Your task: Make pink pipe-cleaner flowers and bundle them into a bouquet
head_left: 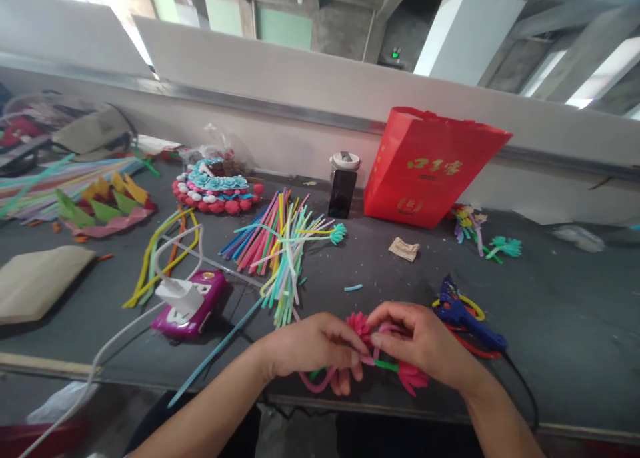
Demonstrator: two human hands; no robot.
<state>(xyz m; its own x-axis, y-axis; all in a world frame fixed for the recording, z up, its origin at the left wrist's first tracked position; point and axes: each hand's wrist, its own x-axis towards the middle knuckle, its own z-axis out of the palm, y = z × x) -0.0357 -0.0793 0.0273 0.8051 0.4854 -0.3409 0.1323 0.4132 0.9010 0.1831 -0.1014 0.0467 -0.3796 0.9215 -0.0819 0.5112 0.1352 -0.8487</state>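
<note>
Near the table's front edge, my left hand (pixel 325 351) and my right hand (pixel 413 341) are close together. Both are closed on pink pipe cleaners (pixel 367 360) and a green stem (pixel 386 365). One red-pink pipe cleaner flower (pixel 359 326) shows between the hands, and a second pink flower (pixel 413 378) hangs below my right hand. A loop of pink pipe cleaner (pixel 319 383) curves under my left hand. Fingers partly hide where the pieces meet. Just right of my right hand lies a blue hot glue gun (pixel 467 318).
A bundle of pipe cleaners (pixel 273 245) lies left of centre, near a purple power strip (pixel 193 305) with a white plug. At the back stand a black cup (pixel 343 191) and a red paper bag (pixel 430 171). Finished flowers (pixel 504 246) lie at right, a beaded blue-flowered piece (pixel 217 188) at left.
</note>
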